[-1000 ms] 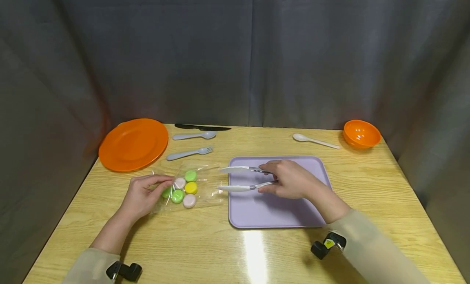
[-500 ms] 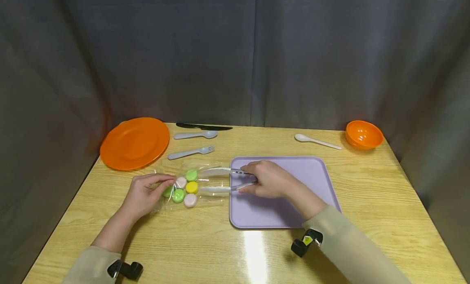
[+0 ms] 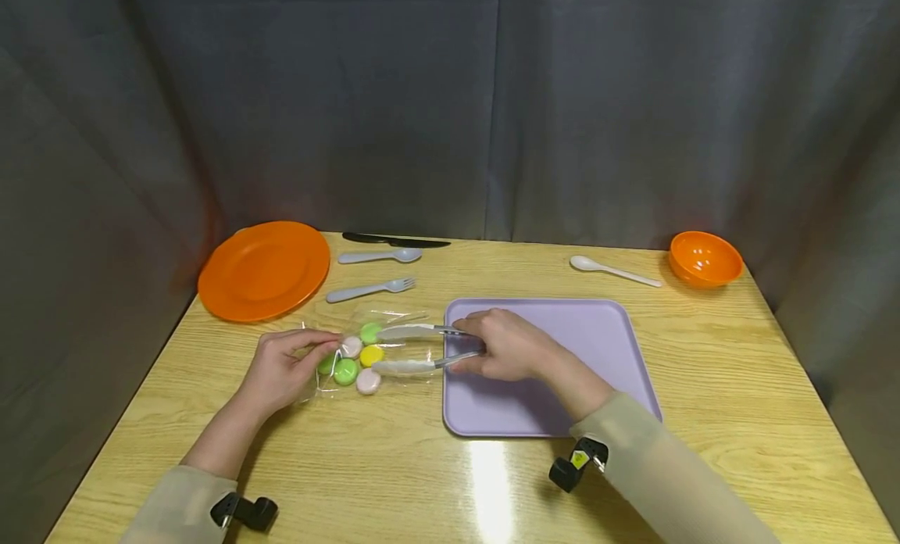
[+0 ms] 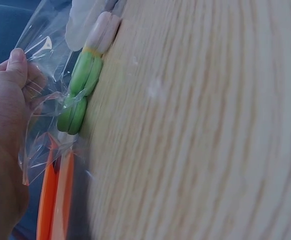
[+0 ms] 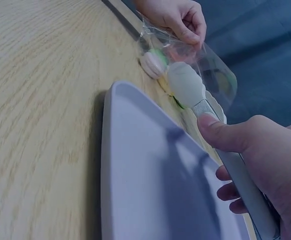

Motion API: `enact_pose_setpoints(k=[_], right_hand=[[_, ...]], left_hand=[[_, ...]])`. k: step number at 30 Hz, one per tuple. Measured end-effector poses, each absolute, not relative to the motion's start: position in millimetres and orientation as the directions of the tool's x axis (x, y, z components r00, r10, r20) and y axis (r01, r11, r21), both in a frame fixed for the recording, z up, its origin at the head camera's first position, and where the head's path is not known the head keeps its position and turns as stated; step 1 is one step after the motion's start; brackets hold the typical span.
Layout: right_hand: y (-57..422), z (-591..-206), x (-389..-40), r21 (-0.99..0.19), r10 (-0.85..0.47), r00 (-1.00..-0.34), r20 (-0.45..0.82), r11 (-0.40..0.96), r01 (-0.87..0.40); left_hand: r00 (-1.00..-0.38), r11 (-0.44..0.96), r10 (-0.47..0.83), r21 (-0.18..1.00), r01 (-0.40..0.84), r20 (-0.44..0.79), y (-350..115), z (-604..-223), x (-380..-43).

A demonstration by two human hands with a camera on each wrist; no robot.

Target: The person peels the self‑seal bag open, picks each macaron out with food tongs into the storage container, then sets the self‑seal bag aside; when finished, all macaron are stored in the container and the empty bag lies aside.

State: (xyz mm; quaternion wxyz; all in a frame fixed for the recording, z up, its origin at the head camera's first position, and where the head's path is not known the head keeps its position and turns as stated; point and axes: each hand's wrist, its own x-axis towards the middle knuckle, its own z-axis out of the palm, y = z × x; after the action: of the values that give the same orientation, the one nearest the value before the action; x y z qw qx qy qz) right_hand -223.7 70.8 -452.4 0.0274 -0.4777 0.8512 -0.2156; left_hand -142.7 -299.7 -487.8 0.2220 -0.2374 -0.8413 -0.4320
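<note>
My left hand (image 3: pixel 281 368) pinches the edge of a clear plastic bag (image 4: pixel 48 32) lying on the table. Inside the bag are several macarons: green (image 3: pixel 345 371), pale pink (image 3: pixel 369 381) and yellow (image 3: pixel 371 356). In my right hand (image 3: pixel 509 345) I hold metal tongs with white tips (image 3: pixel 408 332), their arms spread apart. The tips reach over the bag's right part, beside the yellow and upper green macarons, gripping none. Whether both tips are fully inside the bag is hard to tell. A lilac tray (image 3: pixel 541 419) lies beneath my right hand.
At the back left are an orange plate (image 3: pixel 263 270), a black knife (image 3: pixel 396 240), a grey spoon (image 3: pixel 380 255) and a grey fork (image 3: pixel 371 290). A white spoon (image 3: pixel 615 271) and orange bowl (image 3: pixel 705 259) stand back right. Grey curtains (image 3: pixel 450 114) enclose the table.
My right hand has moved left with the tongs, bringing the tips from the bag's right end up to the macarons. The left hand keeps its pinch on the bag.
</note>
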Motion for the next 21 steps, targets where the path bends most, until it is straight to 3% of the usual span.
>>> enact_pose_setpoints(k=[21], right_hand=[[53.9,-447.1,-223.3,-0.342,-0.853,-0.507,0.125,0.443,-0.829]], left_hand=[[-0.786,0.515,0.198,0.62,0.592,0.585,-296.9,-488.3,-142.2]])
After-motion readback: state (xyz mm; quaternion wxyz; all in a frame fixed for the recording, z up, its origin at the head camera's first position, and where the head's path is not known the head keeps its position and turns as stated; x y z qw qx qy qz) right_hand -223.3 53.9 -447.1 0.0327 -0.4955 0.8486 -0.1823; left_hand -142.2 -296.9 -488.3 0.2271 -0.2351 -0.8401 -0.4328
